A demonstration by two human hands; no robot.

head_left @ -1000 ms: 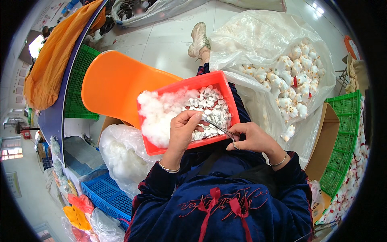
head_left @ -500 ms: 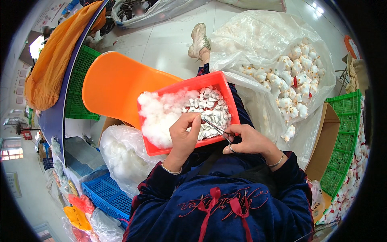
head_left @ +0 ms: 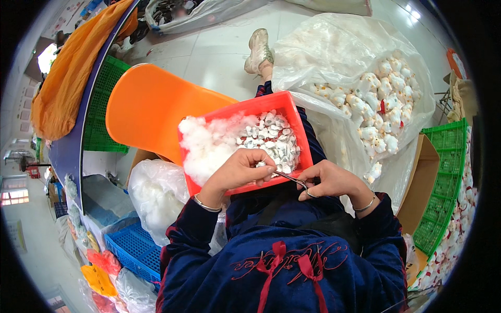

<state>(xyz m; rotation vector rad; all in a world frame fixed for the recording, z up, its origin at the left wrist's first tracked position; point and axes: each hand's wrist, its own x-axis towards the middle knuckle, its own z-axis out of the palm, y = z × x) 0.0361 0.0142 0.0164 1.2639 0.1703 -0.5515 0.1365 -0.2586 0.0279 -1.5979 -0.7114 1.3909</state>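
My right hand [head_left: 334, 181] is closed round the finger loops of slim metal forceps [head_left: 291, 178], scissor-like in shape. Their tip runs to my left hand [head_left: 241, 171], whose thumb and fingers are pinched together. A bit of a small white piece [head_left: 260, 164] shows between those fingers; the rest of it is hidden. Both hands are over the near edge of a red plastic bin [head_left: 292, 112]. Fluffy white stuffing [head_left: 201, 143] fills the bin's left part. Many small white-and-grey fabric pieces [head_left: 274, 133] lie in its right part.
An orange chair [head_left: 156, 104] stands behind the bin at the left. To the right, a large clear plastic bag [head_left: 323, 47] holds small white stuffed figures [head_left: 383, 99]. A bag of stuffing [head_left: 156, 190], a blue crate [head_left: 136, 248] and a green crate [head_left: 443, 188] surround me.
Both hands have come a little nearer to me, with the forceps lower and flatter. My left hand has turned, its fingers now pointing right around the small white piece.
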